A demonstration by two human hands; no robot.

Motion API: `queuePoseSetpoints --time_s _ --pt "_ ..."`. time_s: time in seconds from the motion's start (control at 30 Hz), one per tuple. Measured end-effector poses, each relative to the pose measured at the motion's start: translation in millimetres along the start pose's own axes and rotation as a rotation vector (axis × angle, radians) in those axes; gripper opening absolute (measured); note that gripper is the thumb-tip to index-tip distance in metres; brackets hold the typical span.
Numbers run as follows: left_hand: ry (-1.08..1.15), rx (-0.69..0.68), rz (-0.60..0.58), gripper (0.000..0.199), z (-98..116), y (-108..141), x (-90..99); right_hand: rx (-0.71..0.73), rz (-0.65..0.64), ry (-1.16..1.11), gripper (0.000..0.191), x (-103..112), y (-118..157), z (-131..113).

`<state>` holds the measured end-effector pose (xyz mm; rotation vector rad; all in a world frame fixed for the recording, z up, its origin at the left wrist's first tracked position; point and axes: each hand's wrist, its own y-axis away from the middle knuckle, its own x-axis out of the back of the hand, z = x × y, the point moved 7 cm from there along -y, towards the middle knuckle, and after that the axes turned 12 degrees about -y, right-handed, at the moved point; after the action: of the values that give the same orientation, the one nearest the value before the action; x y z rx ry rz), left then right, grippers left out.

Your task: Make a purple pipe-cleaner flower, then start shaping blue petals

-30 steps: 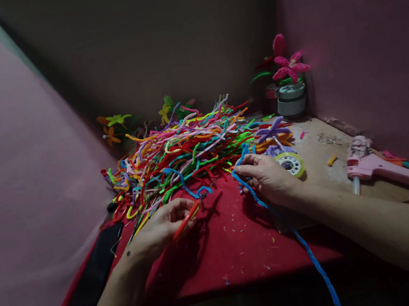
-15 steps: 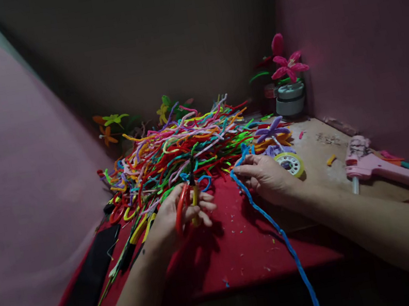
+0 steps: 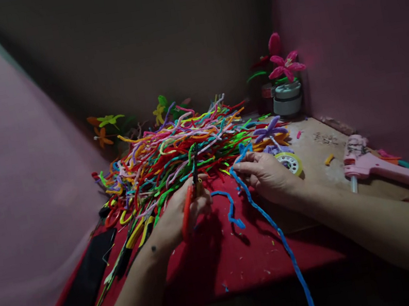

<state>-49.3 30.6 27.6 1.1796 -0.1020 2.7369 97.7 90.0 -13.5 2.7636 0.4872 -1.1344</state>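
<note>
My left hand (image 3: 185, 205) is closed round pliers (image 3: 188, 213) with a red handle, their dark jaws pointing up toward the heap of pipe cleaners. A short, bent blue pipe cleaner (image 3: 231, 205) runs from beside those fingers over the red cloth; whether they grip it is hidden. Between thumb and fingers, my right hand (image 3: 266, 171) pinches a long blue pipe cleaner (image 3: 268, 220). Its upper end is folded into a small bunch above the fingers, while the long tail hangs past the table's front edge.
Many coloured pipe cleaners (image 3: 173, 153) are heaped at the back. Right of my hand are a purple flower (image 3: 269, 129), a yellow tape roll (image 3: 290, 163) and a pink glue gun (image 3: 395, 168). A black flat object (image 3: 83, 283) and more tools lie left; a pot (image 3: 287, 100) holds pink flowers.
The pliers have turned more upright in my left hand. The short blue piece, looped by the fingers before, now stretches down over the cloth. My right hand keeps its pinch.
</note>
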Motion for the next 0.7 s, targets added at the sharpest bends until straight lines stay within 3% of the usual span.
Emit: queuePoseSetpoints --time_s 0.1,0.2,0.3,0.43,0.7 --pt "-0.396 -0.071 0.115 0.043 8.7 4.4 -5.7 0.002 -0.011 -0.031 0.019 -1.7 0.9 -2.5" --pt "-0.640 -0.083 0.076 0.043 7.9 5.0 -14.2 0.006 -0.037 -0.062 0.019 -3.1 1.2 -2.7" --pt "-0.680 -0.104 0.004 0.045 5.0 4.9 -18.9 -0.010 -0.086 -0.089 0.017 -5.8 1.1 -0.9" --pt "-0.700 -0.135 -0.008 0.045 4.3 4.7 -20.5 -0.052 -0.101 -0.135 0.016 -8.9 2.1 -0.3" --pt "-0.819 -0.218 0.079 0.045 2.0 4.5 -20.5 -0.170 -0.101 -0.069 0.015 -15.4 8.7 0.3"
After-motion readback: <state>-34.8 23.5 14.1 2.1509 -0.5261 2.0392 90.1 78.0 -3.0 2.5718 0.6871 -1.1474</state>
